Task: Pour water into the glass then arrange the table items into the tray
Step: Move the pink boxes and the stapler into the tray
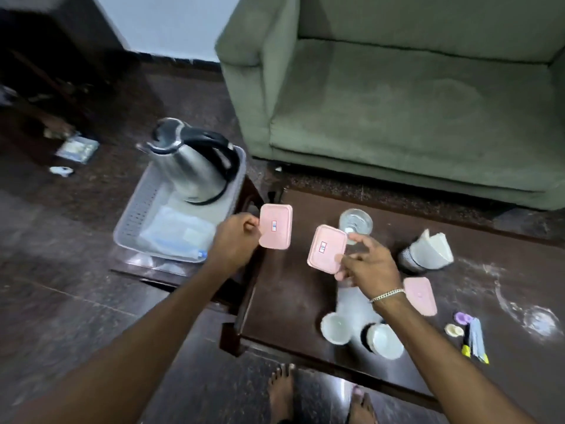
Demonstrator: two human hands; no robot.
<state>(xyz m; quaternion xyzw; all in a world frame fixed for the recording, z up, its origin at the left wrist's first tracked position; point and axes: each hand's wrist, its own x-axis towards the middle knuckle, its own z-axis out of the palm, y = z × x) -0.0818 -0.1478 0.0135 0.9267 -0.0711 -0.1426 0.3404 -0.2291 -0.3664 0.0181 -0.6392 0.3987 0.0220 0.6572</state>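
My left hand (pixel 234 240) grips a pink lidded box (pixel 275 226) by its left edge, just right of the grey tray (pixel 134 215). My right hand (pixel 367 264) holds a second pink box (pixel 325 247) above the dark table (pixel 290 295). A steel kettle (pixel 191 165) stands in the tray's far end beside a clear plastic packet (pixel 177 232). The glass (pixel 355 224) with water stands on the table behind the right hand. A third pink box (pixel 420 295) lies on the table by my right wrist.
Two white cups (pixel 335 328) (pixel 384 341) sit near the table's front edge. A holder with paper napkins (pixel 426 250) stands at the right. Small caps and pens (pixel 472 335) lie further right. A green sofa (pixel 397 96) is behind the table. My bare feet (pixel 282 393) are below.
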